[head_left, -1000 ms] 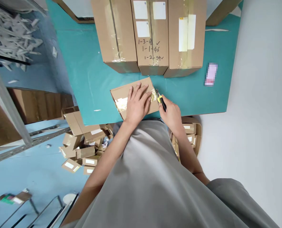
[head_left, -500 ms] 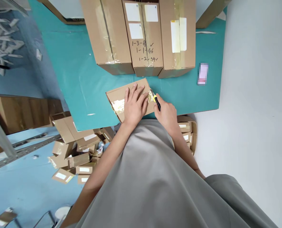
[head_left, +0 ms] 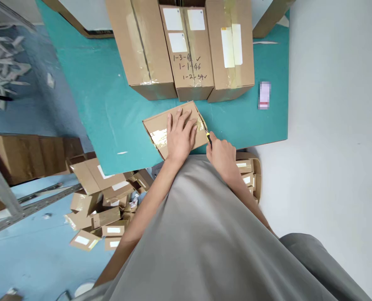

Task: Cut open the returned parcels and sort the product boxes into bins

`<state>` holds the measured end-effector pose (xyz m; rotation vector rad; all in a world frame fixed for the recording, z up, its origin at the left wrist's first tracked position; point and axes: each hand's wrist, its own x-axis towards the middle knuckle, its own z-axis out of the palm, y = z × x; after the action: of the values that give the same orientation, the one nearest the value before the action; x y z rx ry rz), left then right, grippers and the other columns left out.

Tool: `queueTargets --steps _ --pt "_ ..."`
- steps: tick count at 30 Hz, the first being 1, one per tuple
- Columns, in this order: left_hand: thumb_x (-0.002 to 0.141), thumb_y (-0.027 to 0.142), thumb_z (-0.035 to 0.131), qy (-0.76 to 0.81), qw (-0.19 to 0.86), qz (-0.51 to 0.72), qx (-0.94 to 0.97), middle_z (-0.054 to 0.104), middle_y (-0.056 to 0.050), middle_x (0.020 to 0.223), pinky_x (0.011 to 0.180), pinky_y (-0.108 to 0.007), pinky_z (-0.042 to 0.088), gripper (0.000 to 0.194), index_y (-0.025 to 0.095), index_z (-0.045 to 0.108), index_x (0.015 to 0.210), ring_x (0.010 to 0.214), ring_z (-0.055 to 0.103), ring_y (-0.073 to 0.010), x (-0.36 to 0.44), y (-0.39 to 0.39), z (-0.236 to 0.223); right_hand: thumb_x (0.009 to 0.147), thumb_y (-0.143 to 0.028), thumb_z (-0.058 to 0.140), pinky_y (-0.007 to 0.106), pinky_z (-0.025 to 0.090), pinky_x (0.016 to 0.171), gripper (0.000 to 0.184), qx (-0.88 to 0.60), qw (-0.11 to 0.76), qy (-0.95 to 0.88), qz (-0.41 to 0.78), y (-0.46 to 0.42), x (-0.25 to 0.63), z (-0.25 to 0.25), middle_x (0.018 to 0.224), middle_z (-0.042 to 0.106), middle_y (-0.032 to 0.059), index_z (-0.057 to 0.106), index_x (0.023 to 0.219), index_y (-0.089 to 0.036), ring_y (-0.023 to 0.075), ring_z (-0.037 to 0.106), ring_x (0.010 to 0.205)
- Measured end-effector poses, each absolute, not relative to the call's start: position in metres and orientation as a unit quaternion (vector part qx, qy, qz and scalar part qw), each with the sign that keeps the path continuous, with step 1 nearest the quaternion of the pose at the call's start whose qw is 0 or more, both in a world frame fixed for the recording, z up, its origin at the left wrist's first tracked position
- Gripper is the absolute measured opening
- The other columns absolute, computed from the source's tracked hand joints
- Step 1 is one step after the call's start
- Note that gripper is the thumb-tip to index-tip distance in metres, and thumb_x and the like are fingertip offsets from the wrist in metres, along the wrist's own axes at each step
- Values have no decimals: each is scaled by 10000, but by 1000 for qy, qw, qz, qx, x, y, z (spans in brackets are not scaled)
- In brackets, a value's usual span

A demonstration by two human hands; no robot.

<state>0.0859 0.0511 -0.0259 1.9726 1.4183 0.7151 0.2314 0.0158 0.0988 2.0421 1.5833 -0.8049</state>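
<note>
A flat cardboard box (head_left: 156, 122) with shiny clear tape at both ends lies tilted near the front of the green table. My left hand (head_left: 180, 138) rests on its top with fingers spread, pressing it flat. My right hand (head_left: 222, 155) is closed around a black and yellow utility knife (head_left: 209, 137). The knife's tip is at the box's right end, by the taped edge. The blade itself is too small to make out clearly.
Three large taped cartons (head_left: 187, 62) stand side by side behind the box. A pixelated pink item (head_left: 264, 95) lies on the table (head_left: 110, 104) at right. Discarded cardboard boxes (head_left: 107, 221) pile on the floor at left; more small boxes (head_left: 247, 177) sit below the table's front edge.
My right hand has drawn the knife down along the box's right edge, toward me. That edge now shows a parted flap. My left hand still presses on the box.
</note>
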Motion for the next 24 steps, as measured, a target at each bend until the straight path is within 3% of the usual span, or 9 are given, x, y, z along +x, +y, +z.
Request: queueTargets --steps 8,13,17,20,24 --pt "1193 467 469 511 271 292 762 627 -155 1675 1444 -633 238 430 242 699 1478 1686 458 -329 69 46 -35 1199 -363 405 421 596 947 562 762 144 573 -264 -4 251 110 1171 862 184 514 1728 -208 364 829 1058" --pt "1165 498 550 504 256 330 756 628 -181 1665 1408 -621 345 487 230 671 1554 1666 486 -350 38 35 -38 1162 -296 485 400 591 966 522 825 57 501 -255 9 299 18 1210 862 191 590 1663 -192 360 829 1114" --pt "1162 527 554 524 218 350 746 642 -175 1649 1366 -624 426 501 243 700 1548 1652 506 -355 2 22 -39 1176 -265 493 280 602 875 337 793 -63 440 -417 30 315 -78 1198 875 152 709 1404 -140 205 834 869" --pt "1170 521 543 544 212 369 724 636 -159 1662 1367 -616 431 496 268 700 1567 1637 528 -342 -22 9 -37 1171 -288 535 205 579 720 230 753 -150 375 -519 43 297 -117 1063 873 115 687 1259 -139 138 785 739" --pt "1184 516 516 582 234 382 679 578 -141 1723 1379 -597 421 499 307 675 1609 1658 501 -326 -40 -11 -34 1133 -274 575 204 569 637 145 711 -180 369 -571 52 260 -126 801 787 10 679 1115 -175 133 711 629"
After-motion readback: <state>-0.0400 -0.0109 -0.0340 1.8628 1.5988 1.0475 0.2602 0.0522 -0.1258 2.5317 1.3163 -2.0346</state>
